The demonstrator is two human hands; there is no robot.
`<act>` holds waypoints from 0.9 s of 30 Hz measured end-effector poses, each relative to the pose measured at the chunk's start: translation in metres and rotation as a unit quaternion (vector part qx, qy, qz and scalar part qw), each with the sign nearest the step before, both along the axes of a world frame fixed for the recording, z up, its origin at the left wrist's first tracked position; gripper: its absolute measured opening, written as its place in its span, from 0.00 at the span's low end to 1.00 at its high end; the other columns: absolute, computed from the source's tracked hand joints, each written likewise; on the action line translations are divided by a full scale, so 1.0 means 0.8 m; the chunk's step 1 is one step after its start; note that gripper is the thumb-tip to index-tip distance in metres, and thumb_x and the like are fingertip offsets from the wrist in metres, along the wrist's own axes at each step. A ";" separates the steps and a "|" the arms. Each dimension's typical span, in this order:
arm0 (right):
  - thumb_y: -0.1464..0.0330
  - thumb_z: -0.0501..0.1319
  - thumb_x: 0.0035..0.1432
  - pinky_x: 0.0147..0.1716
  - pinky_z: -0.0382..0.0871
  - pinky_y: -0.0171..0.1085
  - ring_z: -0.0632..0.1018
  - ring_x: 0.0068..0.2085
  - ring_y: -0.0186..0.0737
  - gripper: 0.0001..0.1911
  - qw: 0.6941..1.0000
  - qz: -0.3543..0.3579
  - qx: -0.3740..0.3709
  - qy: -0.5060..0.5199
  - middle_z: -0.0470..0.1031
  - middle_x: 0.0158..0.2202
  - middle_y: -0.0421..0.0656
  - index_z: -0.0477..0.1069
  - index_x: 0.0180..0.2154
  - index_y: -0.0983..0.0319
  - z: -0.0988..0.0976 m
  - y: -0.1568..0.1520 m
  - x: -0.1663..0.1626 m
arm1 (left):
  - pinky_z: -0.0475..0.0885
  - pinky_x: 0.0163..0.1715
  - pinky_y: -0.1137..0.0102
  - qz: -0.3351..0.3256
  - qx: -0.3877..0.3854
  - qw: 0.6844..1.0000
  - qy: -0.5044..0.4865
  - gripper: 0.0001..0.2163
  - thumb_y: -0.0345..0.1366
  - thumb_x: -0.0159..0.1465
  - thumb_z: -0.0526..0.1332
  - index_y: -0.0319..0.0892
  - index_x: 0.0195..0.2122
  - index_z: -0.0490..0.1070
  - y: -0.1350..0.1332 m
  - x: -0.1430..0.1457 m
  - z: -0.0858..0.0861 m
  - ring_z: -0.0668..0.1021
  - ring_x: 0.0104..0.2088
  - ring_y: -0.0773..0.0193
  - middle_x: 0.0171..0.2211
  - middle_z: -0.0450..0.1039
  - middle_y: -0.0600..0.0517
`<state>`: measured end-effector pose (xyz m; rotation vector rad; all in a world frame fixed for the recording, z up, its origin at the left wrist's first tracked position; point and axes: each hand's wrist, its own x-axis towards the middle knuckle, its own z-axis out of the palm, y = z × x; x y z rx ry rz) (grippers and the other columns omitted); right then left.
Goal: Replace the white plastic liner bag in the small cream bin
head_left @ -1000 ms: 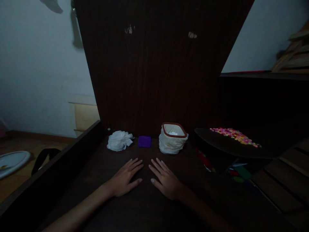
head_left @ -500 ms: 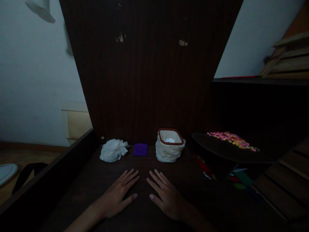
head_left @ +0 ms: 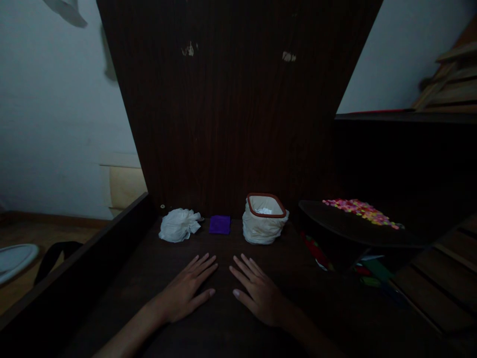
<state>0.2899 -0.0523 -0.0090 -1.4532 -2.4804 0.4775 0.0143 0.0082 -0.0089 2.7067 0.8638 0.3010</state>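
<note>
My left hand (head_left: 188, 288) lies flat on the dark wooden surface (head_left: 223, 338), fingers spread and holding nothing. Mirroring it on the right, my right hand (head_left: 259, 293) rests palm down with its fingers apart, also holding nothing. Beyond the left hand sits a crumpled white plastic bag (head_left: 179, 225). A small folded purple cloth or packet (head_left: 219, 224) lies at the back, between and past the two hands. Past the right hand stands a small bin (head_left: 264, 229) with a brown square rim and a whitish bag liner; something white shows inside it.
A dark upright panel (head_left: 238, 124) closes off the back, and a raised side board (head_left: 93, 248) runs along the left. On the right, a curved shelf (head_left: 320, 219) carries a pile of small colourful pieces (head_left: 361, 211), with red and green items (head_left: 378, 271) below.
The whole view has shifted slightly, so things appear a little higher and further right. Both hands stay flat in the same place on the surface.
</note>
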 end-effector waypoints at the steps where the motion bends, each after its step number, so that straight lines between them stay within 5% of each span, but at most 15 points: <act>1: 0.54 0.49 0.72 0.70 0.46 0.58 0.48 0.73 0.53 0.31 1.000 0.000 0.002 0.002 0.46 0.73 0.48 0.55 0.70 0.61 0.001 0.000 0.000 | 0.57 0.68 0.44 -0.002 0.001 1.000 -0.002 0.28 0.48 0.73 0.53 0.51 0.71 0.51 0.000 0.000 0.000 0.57 0.71 0.47 0.72 0.51 0.47; 27: 0.54 0.50 0.72 0.70 0.47 0.59 0.49 0.73 0.53 0.31 1.000 0.001 0.018 0.000 0.48 0.73 0.48 0.55 0.70 0.60 -0.009 0.001 0.001 | 0.56 0.69 0.45 -0.011 0.002 1.000 -0.021 0.28 0.47 0.73 0.54 0.52 0.72 0.50 -0.002 0.001 0.002 0.57 0.71 0.48 0.72 0.51 0.47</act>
